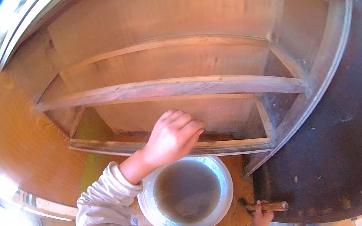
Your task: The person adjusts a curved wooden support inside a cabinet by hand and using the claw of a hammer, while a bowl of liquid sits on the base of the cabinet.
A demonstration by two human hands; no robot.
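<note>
My left hand (172,135) is closed, in front of the lowest rail (236,146) of an open wooden cabinet frame. Its fingers are curled, and whatever they may hold is hidden. Just below it stands a white basin (224,171) of murky brown water (187,190). Low on the right, my right hand (262,218) has its fingers around a short round wooden handle (275,206). The handle's left end runs into a dark part whose kind I cannot make out.
Two higher rails, the front one (172,86) pale and worn, cross the cabinet before its plywood back (162,11). A dark panel (325,153) stands to the right, a wood-grained orange panel (17,136) to the left. Orange wooden boards (239,179) lie under the basin.
</note>
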